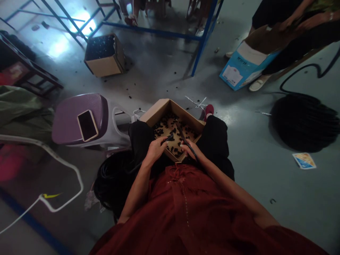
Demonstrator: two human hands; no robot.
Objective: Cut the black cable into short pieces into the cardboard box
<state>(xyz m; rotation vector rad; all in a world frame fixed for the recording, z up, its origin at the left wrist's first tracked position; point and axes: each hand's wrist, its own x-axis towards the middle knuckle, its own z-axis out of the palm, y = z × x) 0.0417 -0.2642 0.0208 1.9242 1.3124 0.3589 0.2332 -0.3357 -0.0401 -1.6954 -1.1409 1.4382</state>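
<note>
A shallow cardboard box [183, 110] rests between my knees, with many small black pieces [175, 150] scattered over its bottom. My left hand [156, 149] is closed at the box's near left side, pinching a small black piece [170, 137] whose exact kind is too small to tell. Across from it, my right hand [190, 148] closes round a long thin black strip [181, 131], cable-like in look. One end of the strip reaches over the box; the other runs back along my right wrist. The two hands are apart.
At left, a phone [87, 125] lies on a purple stool [66, 120]. Black coils sit beside my left leg [114, 180] and on the floor at right [302, 122]. Ahead are a filled carton [105, 67], a blue table frame [199, 53] and another person with a blue box [236, 67].
</note>
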